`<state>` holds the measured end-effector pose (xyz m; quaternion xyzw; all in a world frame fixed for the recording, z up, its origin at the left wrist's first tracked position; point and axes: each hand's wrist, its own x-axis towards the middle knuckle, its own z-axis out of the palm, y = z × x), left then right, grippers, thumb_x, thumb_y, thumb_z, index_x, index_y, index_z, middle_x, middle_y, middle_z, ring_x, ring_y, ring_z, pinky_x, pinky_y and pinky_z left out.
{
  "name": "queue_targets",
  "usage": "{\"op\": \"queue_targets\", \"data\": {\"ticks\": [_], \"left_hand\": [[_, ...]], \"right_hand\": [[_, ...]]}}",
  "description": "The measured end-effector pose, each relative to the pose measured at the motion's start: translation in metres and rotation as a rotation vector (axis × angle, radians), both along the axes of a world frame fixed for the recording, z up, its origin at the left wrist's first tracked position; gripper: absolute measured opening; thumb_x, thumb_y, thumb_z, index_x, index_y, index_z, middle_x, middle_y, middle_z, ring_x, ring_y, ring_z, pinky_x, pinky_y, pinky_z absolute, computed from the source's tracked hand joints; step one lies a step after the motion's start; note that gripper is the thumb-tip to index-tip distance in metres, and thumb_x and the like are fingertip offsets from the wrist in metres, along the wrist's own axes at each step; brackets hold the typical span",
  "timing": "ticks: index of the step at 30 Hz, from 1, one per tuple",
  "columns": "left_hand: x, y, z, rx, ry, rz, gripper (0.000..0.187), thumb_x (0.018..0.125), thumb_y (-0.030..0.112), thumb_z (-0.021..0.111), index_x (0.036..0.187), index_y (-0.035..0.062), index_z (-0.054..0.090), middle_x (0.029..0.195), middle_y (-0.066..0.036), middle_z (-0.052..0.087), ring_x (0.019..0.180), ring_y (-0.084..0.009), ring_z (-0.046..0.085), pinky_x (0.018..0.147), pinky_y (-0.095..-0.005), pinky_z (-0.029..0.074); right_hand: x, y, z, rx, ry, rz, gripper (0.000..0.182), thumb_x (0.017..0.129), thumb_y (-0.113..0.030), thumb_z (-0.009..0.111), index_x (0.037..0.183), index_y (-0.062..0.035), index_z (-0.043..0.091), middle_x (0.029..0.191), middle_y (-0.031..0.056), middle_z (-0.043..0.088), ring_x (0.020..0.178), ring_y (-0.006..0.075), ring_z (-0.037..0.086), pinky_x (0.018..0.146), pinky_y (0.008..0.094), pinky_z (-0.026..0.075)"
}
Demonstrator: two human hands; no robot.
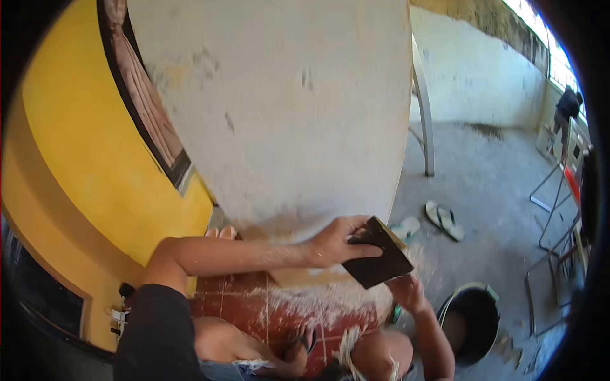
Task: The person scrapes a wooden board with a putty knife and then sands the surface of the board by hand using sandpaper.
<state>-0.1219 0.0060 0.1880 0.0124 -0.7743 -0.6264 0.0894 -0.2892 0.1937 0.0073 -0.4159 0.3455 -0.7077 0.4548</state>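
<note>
A dark, folded sheet of sandpaper point(379, 259) with a tan edge is held up in front of me, above the dusty floor. My left hand point(340, 243) reaches in from the left and pinches it, the thumb lying across its dark face. At the sheet's lower right corner, my right hand point(408, 293) has its fingers closed against the edge, partly hidden behind it. Just beyond both hands stands a whitish wall point(279, 120) with grey scuffs and bare patches.
Pale dust covers the red floor tiles point(244, 311) by my feet. A black bucket point(470, 324) stands at right, with flip-flops point(445, 220) farther off. Folding metal frames point(559, 254) line the right side. A yellow wall point(82, 140) with a curtained window rises at left.
</note>
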Motion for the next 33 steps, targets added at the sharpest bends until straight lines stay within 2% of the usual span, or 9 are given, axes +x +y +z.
{"op": "queue_targets", "data": {"ticks": [3, 6, 10, 13, 19, 23, 26, 30, 33], "left_hand": [[-0.018, 0.010, 0.041, -0.233, 0.083, 0.117, 0.049, 0.095, 0.023, 0.074, 0.135, 0.0008, 0.055, 0.124, -0.010, 0.064, 0.111, -0.0147, 0.057, 0.093, -0.0347, 0.049], [-0.001, 0.014, 0.162, -0.409, 0.171, 0.206, 0.059, 0.099, 0.038, 0.066, 0.141, 0.0016, 0.049, 0.136, -0.016, 0.055, 0.120, -0.0227, 0.051, 0.097, -0.0399, 0.046], [0.069, -0.014, 0.349, -1.133, 0.613, 0.368, 0.045, 0.097, 0.034, 0.058, 0.132, 0.0046, 0.058, 0.126, -0.016, 0.061, 0.118, -0.0306, 0.054, 0.098, -0.0432, 0.045], [0.114, -0.021, 0.486, -1.575, 0.672, 0.666, 0.023, 0.092, 0.019, 0.060, 0.106, 0.0045, 0.070, 0.109, -0.014, 0.068, 0.110, -0.0334, 0.059, 0.096, -0.0457, 0.047], [0.177, -0.035, 0.638, -1.010, 0.707, 1.116, 0.020, 0.092, 0.016, 0.059, 0.096, -0.0023, 0.066, 0.098, -0.015, 0.064, 0.099, -0.0314, 0.059, 0.091, -0.0440, 0.047], [0.214, 0.007, 0.672, -0.673, 0.532, 1.164, 0.022, 0.091, 0.016, 0.059, 0.098, -0.0032, 0.067, 0.100, -0.016, 0.064, 0.098, -0.0304, 0.060, 0.089, -0.0424, 0.047], [0.226, 0.004, 0.705, -0.727, 0.465, 1.224, 0.025, 0.096, 0.018, 0.057, 0.105, -0.0038, 0.065, 0.102, -0.016, 0.063, 0.100, -0.0269, 0.058, 0.091, -0.0398, 0.045], [0.225, -0.012, 0.707, -0.636, 0.417, 1.381, 0.028, 0.090, 0.018, 0.059, 0.108, -0.0016, 0.068, 0.105, -0.016, 0.066, 0.100, -0.0324, 0.061, 0.089, -0.0427, 0.047], [0.221, -0.019, 0.707, -0.642, 0.402, 1.337, 0.034, 0.092, 0.021, 0.059, 0.119, -0.0004, 0.065, 0.113, -0.016, 0.064, 0.105, -0.0326, 0.059, 0.090, -0.0429, 0.047]], "right_hand": [[0.025, -0.014, 0.131, -0.388, 0.179, -0.120, 0.081, 0.093, -0.035, 0.076, 0.155, -0.0018, 0.036, 0.154, 0.0113, 0.044, 0.146, 0.0236, 0.038, 0.119, 0.0404, 0.030], [0.015, -0.032, 0.229, -0.089, -0.046, -0.602, 0.049, 0.108, -0.032, 0.055, 0.142, 0.0024, 0.052, 0.126, 0.0114, 0.065, 0.112, 0.0166, 0.063, 0.096, 0.0324, 0.052], [0.009, -0.073, 0.436, -0.746, 0.810, -1.195, 0.035, 0.105, -0.018, 0.052, 0.137, -0.0038, 0.059, 0.147, 0.0259, 0.054, 0.142, 0.0463, 0.043, 0.115, 0.0601, 0.035], [0.042, -0.100, 0.606, -0.544, 1.301, -1.371, 0.035, 0.101, -0.031, 0.058, 0.135, -0.0271, 0.067, 0.155, 0.0148, 0.049, 0.151, 0.0440, 0.029, 0.123, 0.0648, 0.005], [0.058, -0.172, 0.619, -0.303, 1.518, -1.394, 0.037, 0.101, -0.029, 0.054, 0.135, -0.0342, 0.066, 0.158, 0.0120, 0.044, 0.154, 0.0429, 0.021, 0.120, 0.0703, 0.003], [0.071, -0.185, 0.868, -0.259, 1.496, -1.218, 0.064, 0.081, -0.023, 0.065, 0.145, -0.0257, 0.058, 0.161, 0.0198, 0.036, 0.150, 0.0510, 0.021, 0.118, 0.0739, 0.003], [0.082, -0.195, 0.923, -0.271, 1.360, -1.286, 0.069, 0.079, -0.021, 0.065, 0.147, -0.0261, 0.054, 0.163, 0.0175, 0.034, 0.152, 0.0489, 0.019, 0.118, 0.0749, 0.002], [0.077, -0.197, 0.751, -0.289, 1.527, -1.279, 0.065, 0.079, -0.017, 0.063, 0.144, -0.0279, 0.058, 0.166, 0.0176, 0.028, 0.156, 0.0463, 0.010, 0.115, 0.0781, -0.001], [0.067, -0.206, 0.848, -0.310, 1.443, -1.294, 0.062, 0.083, -0.016, 0.063, 0.144, -0.0261, 0.058, 0.165, 0.0179, 0.029, 0.156, 0.0452, 0.010, 0.116, 0.0770, -0.001]]}}
